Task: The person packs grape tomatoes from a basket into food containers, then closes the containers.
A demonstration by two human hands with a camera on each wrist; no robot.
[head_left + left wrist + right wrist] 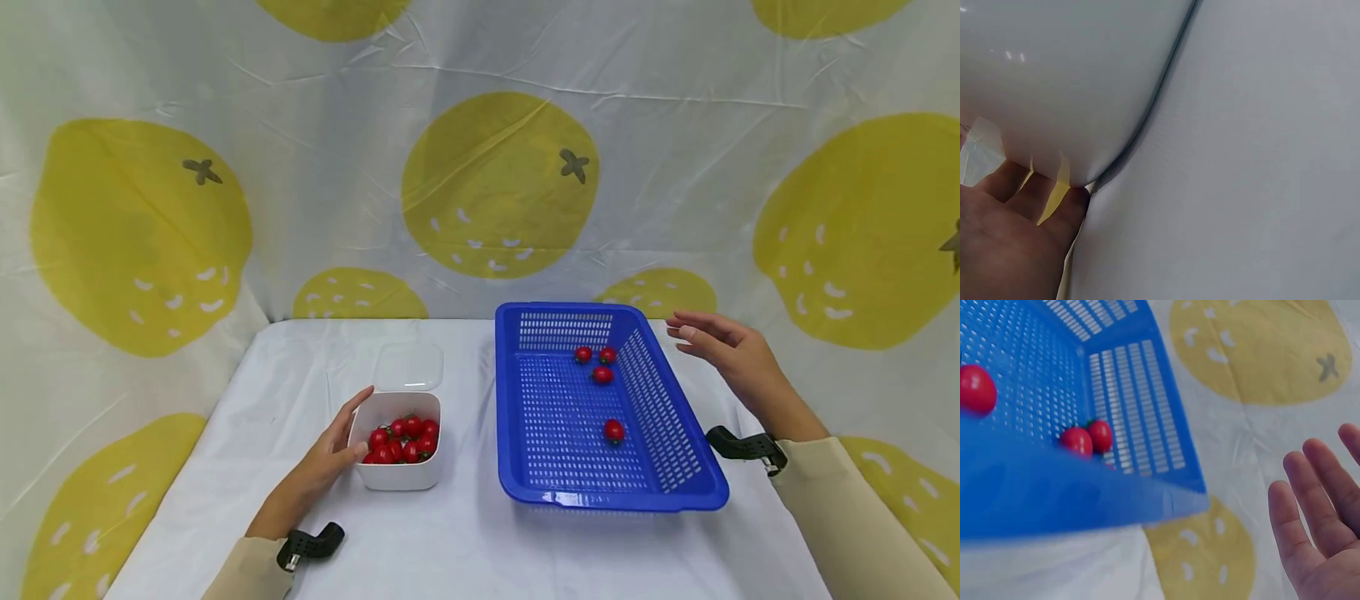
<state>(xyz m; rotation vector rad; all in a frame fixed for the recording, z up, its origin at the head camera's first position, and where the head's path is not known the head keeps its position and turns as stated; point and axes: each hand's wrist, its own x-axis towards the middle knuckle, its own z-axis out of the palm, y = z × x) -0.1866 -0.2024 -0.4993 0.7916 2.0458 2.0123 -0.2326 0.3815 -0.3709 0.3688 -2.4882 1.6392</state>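
A white square container (pixel 397 477) filled with several red cherry tomatoes (pixel 395 451) stands left of centre on the table. My left hand (pixel 327 450) holds it by its left side, thumb at the rim. In the left wrist view, fingers of that hand (pixel 1016 231) lie against the glossy container wall (pixel 1079 81). A blue perforated basket (pixel 611 500) sits to the right with several cherry tomatoes (pixel 614 431) inside. Just beyond its right rim, my right hand (pixel 731 358) hovers with fingers extended and nothing held; the right wrist view shows its spread fingers (pixel 1316 506) apart from the basket.
A clear lid (pixel 409 367) lies behind the white container. White cloth covers the table (pixel 450 550), and a lemon-print curtain (pixel 337 208) hangs behind and at both sides. The basket's raised walls stand between the right hand and the container.
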